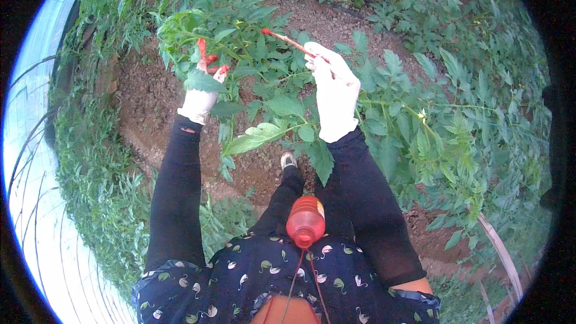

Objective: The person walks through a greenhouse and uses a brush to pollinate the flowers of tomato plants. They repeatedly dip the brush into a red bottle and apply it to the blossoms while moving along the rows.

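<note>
My left hand (204, 85), in a white glove with red-stained fingertips, is at the leafy top of a tomato plant (180, 31); leaves partly cover it, so its exact hold is hidden. Between the gloved fingers of my right hand (333, 85) is a thin stick (288, 41) with a red-coated tip, pointing up and left towards the plant. A clear plastic bottle (306, 222) with red contents hangs at my waist from a cord (299, 270). Small yellow flowers (421, 116) show on a stem right of my right hand.
Tomato plants (472, 85) crowd both sides. Brown soil (148, 99) lies between them. At the far left stands a translucent greenhouse wall (31, 144) with curved ribs. A wooden stake (501, 252) leans at the lower right. My shoe (288, 160) is on the ground.
</note>
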The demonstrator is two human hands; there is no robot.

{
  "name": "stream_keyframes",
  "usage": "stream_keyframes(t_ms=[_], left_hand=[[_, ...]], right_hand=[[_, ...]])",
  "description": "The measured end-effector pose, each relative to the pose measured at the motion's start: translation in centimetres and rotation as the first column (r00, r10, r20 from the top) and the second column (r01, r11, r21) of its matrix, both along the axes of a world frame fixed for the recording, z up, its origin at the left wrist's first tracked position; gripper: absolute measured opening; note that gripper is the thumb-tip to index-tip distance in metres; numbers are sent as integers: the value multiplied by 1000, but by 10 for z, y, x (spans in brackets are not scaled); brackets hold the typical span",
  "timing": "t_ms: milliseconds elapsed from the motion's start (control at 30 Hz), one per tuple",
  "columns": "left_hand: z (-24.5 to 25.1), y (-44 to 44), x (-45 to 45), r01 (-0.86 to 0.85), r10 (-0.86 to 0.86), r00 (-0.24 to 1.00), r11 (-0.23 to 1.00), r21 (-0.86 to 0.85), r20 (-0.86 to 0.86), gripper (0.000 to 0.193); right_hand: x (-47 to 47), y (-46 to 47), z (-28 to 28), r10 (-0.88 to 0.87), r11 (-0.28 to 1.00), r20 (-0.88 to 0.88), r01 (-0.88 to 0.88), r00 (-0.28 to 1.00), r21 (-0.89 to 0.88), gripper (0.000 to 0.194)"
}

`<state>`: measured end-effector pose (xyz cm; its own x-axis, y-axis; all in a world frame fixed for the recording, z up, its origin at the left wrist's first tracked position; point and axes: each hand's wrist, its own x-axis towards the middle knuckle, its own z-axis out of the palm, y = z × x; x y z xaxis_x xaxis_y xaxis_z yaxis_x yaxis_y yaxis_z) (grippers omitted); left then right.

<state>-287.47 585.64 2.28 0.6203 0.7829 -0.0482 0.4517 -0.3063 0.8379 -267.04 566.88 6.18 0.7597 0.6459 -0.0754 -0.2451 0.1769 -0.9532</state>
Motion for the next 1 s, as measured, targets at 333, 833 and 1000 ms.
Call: stream_keyframes(t_ms=[333, 833, 1000], left_hand=[[5, 0, -1, 19, -10, 994, 996, 83, -108, 87], [7, -2, 3, 7, 3, 997, 992, 124, -80, 85], [4, -1, 2, 25, -23, 996, 999, 21, -86, 85]], right_hand=[[-9, -1, 11, -21, 1000, 75, 22, 997, -8, 24], [-4, 14, 7, 14, 997, 90, -7, 996, -76, 25], [-4, 0, 15, -47, 999, 133, 49, 990, -14, 27]])
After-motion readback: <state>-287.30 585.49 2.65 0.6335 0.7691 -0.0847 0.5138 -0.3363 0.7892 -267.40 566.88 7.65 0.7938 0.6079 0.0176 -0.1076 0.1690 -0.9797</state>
